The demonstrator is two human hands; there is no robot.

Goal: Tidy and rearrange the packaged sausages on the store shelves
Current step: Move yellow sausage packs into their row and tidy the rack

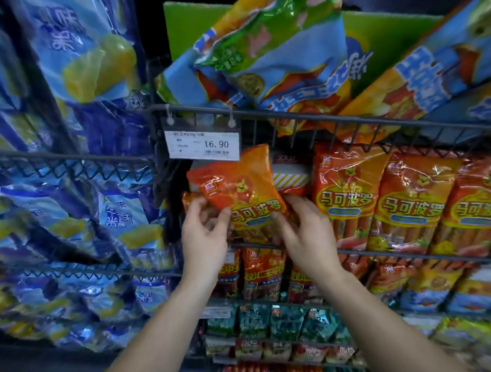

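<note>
An orange sausage pack (240,189) leans tilted to the left at the left end of the middle wire shelf (348,251). My left hand (205,234) pinches its lower left edge between thumb and fingers. My right hand (307,233) grips the pack's right side, fingers curled behind it. To the right, matching orange packs (412,204) stand upright in a row. A white and red box (291,171) shows behind the tilted pack.
A price tag (204,144) reading 16.90 hangs from the upper wire basket (326,117), which holds blue and orange packs (272,60). Blue packs (74,94) fill the racks on the left. Lower shelves carry red packs (263,273) and teal packs (286,322).
</note>
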